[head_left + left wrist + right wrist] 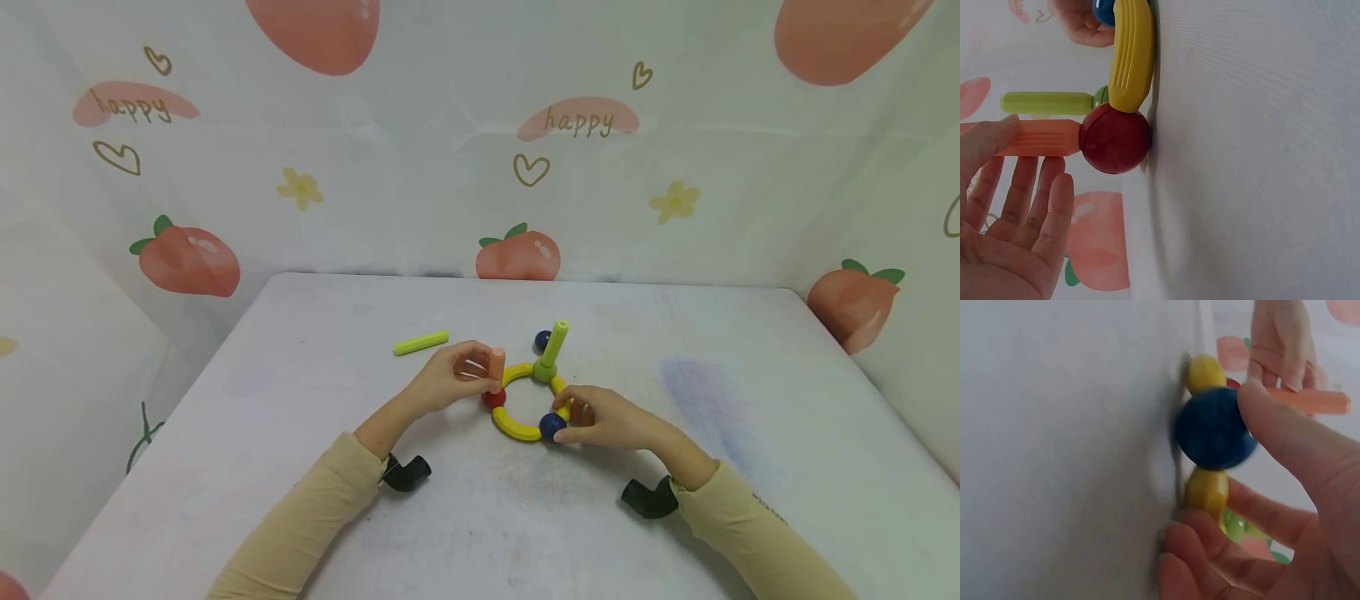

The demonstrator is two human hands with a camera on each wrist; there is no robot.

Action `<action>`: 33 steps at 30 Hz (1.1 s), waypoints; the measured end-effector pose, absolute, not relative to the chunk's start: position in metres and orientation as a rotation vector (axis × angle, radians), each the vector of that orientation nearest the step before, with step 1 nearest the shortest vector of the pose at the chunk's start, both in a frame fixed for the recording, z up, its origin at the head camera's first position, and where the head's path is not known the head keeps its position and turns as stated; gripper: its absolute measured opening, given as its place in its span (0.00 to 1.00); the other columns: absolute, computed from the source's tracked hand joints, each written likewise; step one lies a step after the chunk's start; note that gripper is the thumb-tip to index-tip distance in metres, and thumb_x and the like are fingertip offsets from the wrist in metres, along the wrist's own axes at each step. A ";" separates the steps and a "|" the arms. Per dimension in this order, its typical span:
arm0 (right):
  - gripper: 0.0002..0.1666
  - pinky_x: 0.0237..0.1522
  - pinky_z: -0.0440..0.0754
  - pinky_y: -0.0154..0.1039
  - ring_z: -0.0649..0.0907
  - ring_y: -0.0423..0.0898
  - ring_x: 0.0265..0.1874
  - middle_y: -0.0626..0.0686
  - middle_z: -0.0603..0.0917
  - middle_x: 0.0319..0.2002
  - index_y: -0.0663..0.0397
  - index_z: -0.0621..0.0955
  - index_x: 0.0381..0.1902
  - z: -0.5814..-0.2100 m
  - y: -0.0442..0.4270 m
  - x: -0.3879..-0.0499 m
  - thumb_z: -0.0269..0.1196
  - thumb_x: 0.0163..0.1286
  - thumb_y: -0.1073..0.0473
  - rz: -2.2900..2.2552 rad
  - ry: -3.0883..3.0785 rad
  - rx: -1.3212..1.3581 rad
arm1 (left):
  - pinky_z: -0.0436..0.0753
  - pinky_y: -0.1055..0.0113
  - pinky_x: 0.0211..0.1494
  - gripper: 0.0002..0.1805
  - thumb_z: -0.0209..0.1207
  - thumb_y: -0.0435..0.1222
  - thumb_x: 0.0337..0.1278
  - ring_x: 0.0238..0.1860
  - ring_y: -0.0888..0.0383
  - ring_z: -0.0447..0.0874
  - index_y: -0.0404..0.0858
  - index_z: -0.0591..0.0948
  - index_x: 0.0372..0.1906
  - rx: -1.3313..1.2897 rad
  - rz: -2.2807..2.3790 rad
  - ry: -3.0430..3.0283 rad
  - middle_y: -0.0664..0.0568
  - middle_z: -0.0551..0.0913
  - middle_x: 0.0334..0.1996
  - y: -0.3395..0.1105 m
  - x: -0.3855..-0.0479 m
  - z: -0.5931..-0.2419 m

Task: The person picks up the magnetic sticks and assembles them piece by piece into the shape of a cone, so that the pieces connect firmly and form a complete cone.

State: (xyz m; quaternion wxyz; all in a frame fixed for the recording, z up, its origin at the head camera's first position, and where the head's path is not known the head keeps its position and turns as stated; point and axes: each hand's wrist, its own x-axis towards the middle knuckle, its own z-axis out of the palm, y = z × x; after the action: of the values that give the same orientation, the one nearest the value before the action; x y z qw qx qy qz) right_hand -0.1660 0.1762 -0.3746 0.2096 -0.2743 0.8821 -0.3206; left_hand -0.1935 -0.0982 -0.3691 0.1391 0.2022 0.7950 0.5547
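Head view: from above and behind the left hand [452,377] and right hand [611,419], well back, facing forward and down. Wrist views: close in, tipped sideways, left facing the red ball [1116,140], right the blue ball [1211,429]; both share the orange stick [1319,401].

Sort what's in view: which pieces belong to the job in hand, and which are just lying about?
In the job:
orange stick, in the left hand
red ball
near blue ball, at the right hand
yellow curved pieces
green ball, upright green stick

Apparently just lying about:
loose green stick
far blue ball
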 end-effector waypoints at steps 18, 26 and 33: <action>0.19 0.39 0.78 0.35 0.78 0.42 0.33 0.54 0.79 0.37 0.56 0.76 0.55 -0.374 0.187 -0.183 0.59 0.66 0.63 -0.806 2.574 -0.897 | 0.81 0.62 0.53 0.19 0.64 0.37 0.53 0.44 0.56 0.80 0.38 0.77 0.49 0.548 1.522 2.347 0.44 0.79 0.46 -0.100 -0.193 -0.369; 0.19 0.33 0.73 0.30 0.73 0.39 0.29 0.52 0.79 0.35 0.55 0.77 0.54 -0.376 0.188 -0.186 0.61 0.64 0.62 -0.801 2.583 -0.927 | 0.80 0.62 0.53 0.18 0.64 0.36 0.53 0.44 0.56 0.80 0.37 0.77 0.49 0.537 1.519 2.334 0.44 0.79 0.46 -0.101 -0.194 -0.370; 0.18 0.31 0.72 0.30 0.72 0.40 0.26 0.53 0.78 0.35 0.52 0.79 0.49 -0.378 0.187 -0.186 0.65 0.61 0.56 -0.830 2.574 -0.909 | 0.80 0.63 0.54 0.17 0.63 0.36 0.55 0.44 0.55 0.80 0.38 0.76 0.50 0.523 1.492 2.353 0.44 0.79 0.48 -0.103 -0.196 -0.370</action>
State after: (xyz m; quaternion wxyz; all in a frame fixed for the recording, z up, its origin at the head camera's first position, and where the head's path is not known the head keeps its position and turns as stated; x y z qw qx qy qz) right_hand -0.1861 0.1866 -0.3784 0.1436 -0.3152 0.8928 -0.2879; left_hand -0.1955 -0.1026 -0.3697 0.1527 0.1823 0.8202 0.5203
